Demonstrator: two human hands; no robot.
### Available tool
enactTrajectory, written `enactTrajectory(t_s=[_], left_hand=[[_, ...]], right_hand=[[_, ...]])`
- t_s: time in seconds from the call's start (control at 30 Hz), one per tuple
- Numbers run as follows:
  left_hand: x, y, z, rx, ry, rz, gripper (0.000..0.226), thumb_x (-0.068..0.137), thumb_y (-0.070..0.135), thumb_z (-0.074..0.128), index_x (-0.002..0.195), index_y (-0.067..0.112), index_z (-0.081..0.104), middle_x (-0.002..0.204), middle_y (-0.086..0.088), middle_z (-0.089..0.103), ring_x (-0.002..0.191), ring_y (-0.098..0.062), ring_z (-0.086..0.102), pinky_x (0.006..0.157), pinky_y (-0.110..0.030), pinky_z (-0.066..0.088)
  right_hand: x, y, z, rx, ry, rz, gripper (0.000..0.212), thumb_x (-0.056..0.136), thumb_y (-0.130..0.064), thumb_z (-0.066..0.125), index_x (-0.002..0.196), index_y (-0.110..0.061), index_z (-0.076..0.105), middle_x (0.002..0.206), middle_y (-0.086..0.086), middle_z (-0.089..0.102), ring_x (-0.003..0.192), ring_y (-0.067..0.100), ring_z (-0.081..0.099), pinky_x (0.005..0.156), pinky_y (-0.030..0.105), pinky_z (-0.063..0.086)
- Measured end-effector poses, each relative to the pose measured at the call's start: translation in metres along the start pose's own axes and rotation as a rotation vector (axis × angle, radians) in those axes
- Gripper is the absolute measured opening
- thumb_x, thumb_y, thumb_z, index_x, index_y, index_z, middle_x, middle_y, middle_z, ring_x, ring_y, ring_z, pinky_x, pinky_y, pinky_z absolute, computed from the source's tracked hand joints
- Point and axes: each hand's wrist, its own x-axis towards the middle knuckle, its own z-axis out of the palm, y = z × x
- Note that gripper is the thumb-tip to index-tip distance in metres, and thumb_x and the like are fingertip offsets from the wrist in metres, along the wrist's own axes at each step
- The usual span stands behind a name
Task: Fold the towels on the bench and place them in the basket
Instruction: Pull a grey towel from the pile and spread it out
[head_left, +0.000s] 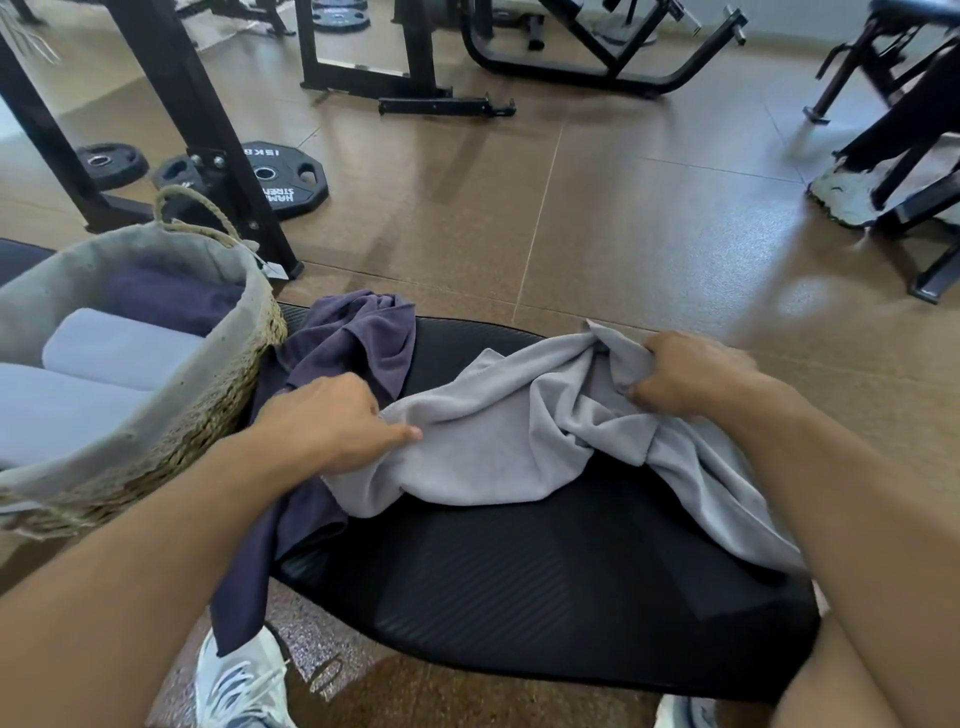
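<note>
Both hands grip a crumpled grey towel (498, 431) on the black bench (519, 597).

The left hand (332, 421) pinches its left edge; the right hand (691, 371) bunches its far right part. A purple towel (353, 343) lies beside the woven basket (156, 415), which holds folded towels (119, 348).

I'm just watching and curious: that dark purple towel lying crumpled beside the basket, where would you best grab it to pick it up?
Probably at the bunched top of the dark purple towel, coming from above. That part is heaped in raised folds on the bench and lies uncovered, while its middle passes under the left hand and the grey towel, and its lower end hangs off the edge.
</note>
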Motion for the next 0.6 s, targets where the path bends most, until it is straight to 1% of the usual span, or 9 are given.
enactTrajectory(t_s=[0.07,0.13,0.2,0.27,0.33,0.43,0.47,0.53,0.6], left_hand=[[-0.004,-0.005,-0.003,0.002,-0.146,0.014,0.055,0.076,0.069,0.066,0.064,0.015,0.063,0.06,0.001,0.067,0.055,-0.017,0.063,0.056,-0.026,0.045],[-0.008,-0.007,-0.004,-0.087,-0.133,0.062,0.048,0.079,0.06,0.069,0.067,0.013,0.067,0.056,0.001,0.067,0.049,-0.014,0.061,0.05,-0.024,0.044],[-0.01,-0.001,-0.002,-0.309,0.067,0.107,0.05,0.075,0.063,0.067,0.068,0.014,0.069,0.059,0.001,0.068,0.059,-0.014,0.064,0.056,-0.029,0.049],[-0.012,0.009,0.0,-0.538,0.305,0.127,0.043,0.075,0.061,0.072,0.07,0.018,0.069,0.065,0.003,0.069,0.067,-0.016,0.066,0.064,-0.034,0.052],[-0.014,0.018,0.005,-0.644,0.427,0.156,0.033,0.076,0.055,0.075,0.074,0.023,0.069,0.072,0.006,0.07,0.072,-0.014,0.066,0.067,-0.034,0.053],[-0.02,0.031,0.021,-0.727,0.351,0.242,0.03,0.07,0.056,0.071,0.083,0.029,0.071,0.079,0.013,0.072,0.074,-0.005,0.065,0.069,-0.03,0.051],[-0.022,0.035,0.028,-0.746,0.314,0.269,0.031,0.069,0.056,0.071,0.085,0.03,0.072,0.08,0.015,0.072,0.074,-0.005,0.066,0.07,-0.03,0.053],[-0.027,0.042,0.037,-0.761,0.277,0.292,0.032,0.068,0.055,0.069,0.089,0.032,0.074,0.079,0.016,0.072,0.07,-0.004,0.066,0.07,-0.032,0.056],[-0.03,0.048,0.044,-0.741,0.271,0.31,0.027,0.071,0.051,0.069,0.09,0.033,0.075,0.067,0.017,0.067,0.058,0.001,0.057,0.063,-0.029,0.051]], right_hand=[[-0.001,0.003,0.0,-0.083,-0.039,0.024,0.025,0.092,-0.034,0.06,0.112,-0.021,0.065,0.118,0.005,0.069,0.109,0.028,0.065,0.076,0.034,0.04],[-0.004,0.001,0.001,-0.091,-0.069,0.015,0.023,0.093,-0.032,0.054,0.108,-0.02,0.066,0.117,0.006,0.07,0.104,0.027,0.064,0.076,0.033,0.041],[-0.01,-0.008,-0.001,0.01,-0.058,-0.029,0.019,0.092,-0.032,0.051,0.101,-0.021,0.064,0.112,0.007,0.07,0.099,0.028,0.063,0.076,0.034,0.042],[-0.017,-0.021,-0.003,0.154,-0.02,-0.088,0.011,0.089,-0.033,0.054,0.094,-0.024,0.057,0.103,0.005,0.068,0.096,0.03,0.062,0.076,0.036,0.045],[-0.029,-0.037,0.002,0.259,0.032,-0.146,0.015,0.085,-0.038,0.058,0.087,-0.026,0.05,0.095,0.001,0.062,0.089,0.028,0.058,0.073,0.036,0.044],[-0.051,-0.052,0.015,0.36,-0.06,-0.381,0.023,0.083,-0.053,0.06,0.089,-0.034,0.048,0.092,-0.011,0.055,0.091,0.018,0.057,0.075,0.028,0.043],[-0.06,-0.055,0.015,0.399,-0.136,-0.431,0.026,0.083,-0.054,0.065,0.097,-0.039,0.049,0.092,-0.013,0.056,0.091,0.011,0.058,0.075,0.023,0.043],[-0.071,-0.056,0.011,0.457,-0.277,-0.479,0.037,0.087,-0.051,0.072,0.116,-0.037,0.054,0.093,-0.011,0.065,0.082,0.003,0.061,0.072,0.016,0.046],[-0.074,-0.053,0.007,0.475,-0.336,-0.523,0.033,0.094,-0.046,0.065,0.124,-0.032,0.059,0.094,-0.01,0.069,0.078,0.001,0.064,0.071,0.012,0.047]])
